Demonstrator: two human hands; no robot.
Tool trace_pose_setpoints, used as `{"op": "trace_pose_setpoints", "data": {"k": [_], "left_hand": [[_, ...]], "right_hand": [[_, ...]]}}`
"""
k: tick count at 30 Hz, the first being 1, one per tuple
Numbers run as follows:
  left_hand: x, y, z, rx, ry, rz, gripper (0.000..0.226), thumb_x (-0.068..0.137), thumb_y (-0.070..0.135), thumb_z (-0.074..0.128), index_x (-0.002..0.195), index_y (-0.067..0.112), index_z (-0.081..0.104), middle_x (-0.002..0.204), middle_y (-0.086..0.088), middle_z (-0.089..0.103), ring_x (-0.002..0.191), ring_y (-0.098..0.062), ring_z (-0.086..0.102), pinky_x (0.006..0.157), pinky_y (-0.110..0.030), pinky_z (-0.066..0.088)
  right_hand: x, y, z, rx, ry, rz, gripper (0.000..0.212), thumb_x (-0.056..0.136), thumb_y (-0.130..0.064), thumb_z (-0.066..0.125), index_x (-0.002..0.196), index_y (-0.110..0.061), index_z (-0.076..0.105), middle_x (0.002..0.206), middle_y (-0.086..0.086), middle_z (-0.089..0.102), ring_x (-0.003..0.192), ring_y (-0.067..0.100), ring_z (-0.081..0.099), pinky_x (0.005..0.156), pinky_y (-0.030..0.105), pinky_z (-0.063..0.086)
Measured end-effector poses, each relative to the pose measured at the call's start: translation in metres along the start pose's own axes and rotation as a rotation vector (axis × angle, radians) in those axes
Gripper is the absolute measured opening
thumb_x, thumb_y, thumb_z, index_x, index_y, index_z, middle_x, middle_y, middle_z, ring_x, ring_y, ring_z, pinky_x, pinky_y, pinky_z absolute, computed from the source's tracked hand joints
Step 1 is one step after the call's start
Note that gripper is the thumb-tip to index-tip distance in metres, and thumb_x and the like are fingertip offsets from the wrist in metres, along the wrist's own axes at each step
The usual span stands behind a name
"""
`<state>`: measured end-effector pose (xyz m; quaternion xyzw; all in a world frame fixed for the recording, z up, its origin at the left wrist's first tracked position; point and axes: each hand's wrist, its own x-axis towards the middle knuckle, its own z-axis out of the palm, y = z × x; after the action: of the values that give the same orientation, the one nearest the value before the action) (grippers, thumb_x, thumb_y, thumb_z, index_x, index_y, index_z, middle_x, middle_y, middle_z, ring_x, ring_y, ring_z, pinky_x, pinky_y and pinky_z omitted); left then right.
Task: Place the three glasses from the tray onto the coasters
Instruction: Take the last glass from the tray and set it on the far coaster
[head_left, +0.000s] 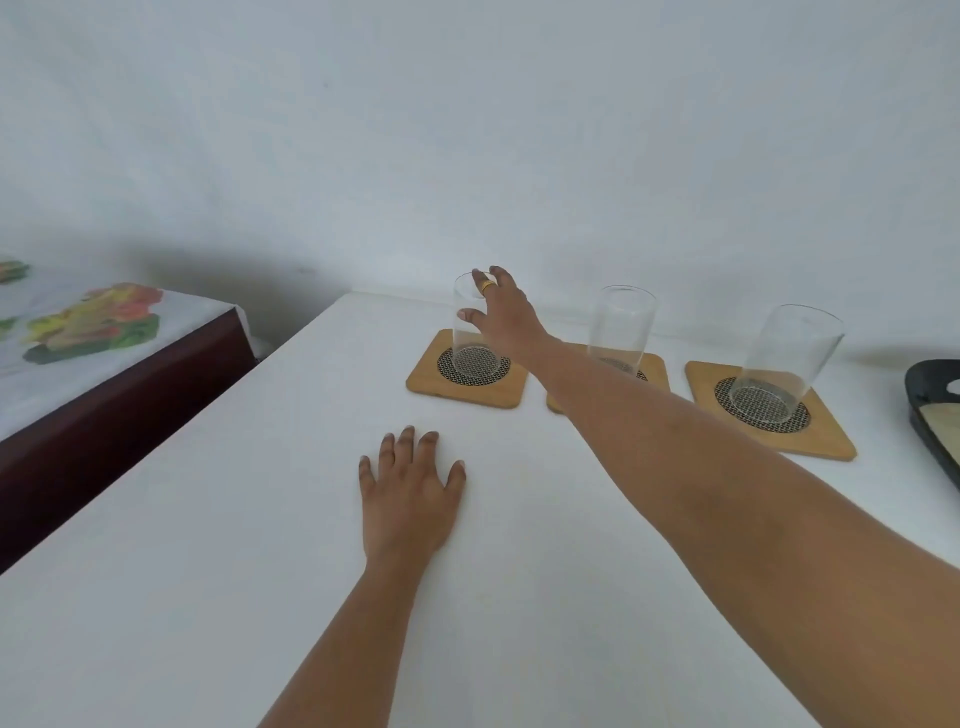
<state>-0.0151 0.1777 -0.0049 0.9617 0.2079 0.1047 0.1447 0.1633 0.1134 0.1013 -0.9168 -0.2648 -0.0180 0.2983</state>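
Glasses all look seated: the last glass (474, 332) stands on the coaster (466, 370) under the right hand (501, 312), whose fingers sit loosely around its rim, possibly letting go. Two others wait beyond its forearm. Left hand (408, 493) lies flat, spread, nearer.

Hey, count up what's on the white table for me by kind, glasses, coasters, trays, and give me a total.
Glasses: 3, left, middle, right
Coasters: 3, left, middle, right, one under each glass
Trays: 1, black, partly cut off at the right edge
Total: 7
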Motion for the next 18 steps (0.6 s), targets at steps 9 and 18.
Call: {"op": "trace_pose_setpoints", "data": {"k": [9,18], "left_hand": [[-0.0009,0.0002,-0.0020,0.002,-0.008,0.000,0.055,0.094,0.049,0.029,0.143,0.024,0.026,0.156,0.000,0.021,0.145,-0.020,0.011,0.118,-0.045,0.008],[-0.0013,0.0017,-0.0032,-0.003,-0.007,-0.002,0.055,0.094,0.049,0.029,0.143,0.024,0.027,0.155,0.000,0.022,0.145,-0.020,0.012,0.118,-0.046,0.009]], "right_hand": [[0.0083,-0.0035,0.0027,-0.029,-0.005,-0.001,0.061,0.095,-0.032,0.050,0.147,-0.012,0.025,0.157,0.011,0.015,0.141,0.033,0.024,0.113,0.041,0.025],[0.0081,-0.0044,0.0086,-0.047,0.045,-0.017,0.062,0.095,-0.034,0.050,0.147,-0.012,0.025,0.156,0.011,0.017,0.138,0.034,0.028,0.110,0.040,0.030]]}}
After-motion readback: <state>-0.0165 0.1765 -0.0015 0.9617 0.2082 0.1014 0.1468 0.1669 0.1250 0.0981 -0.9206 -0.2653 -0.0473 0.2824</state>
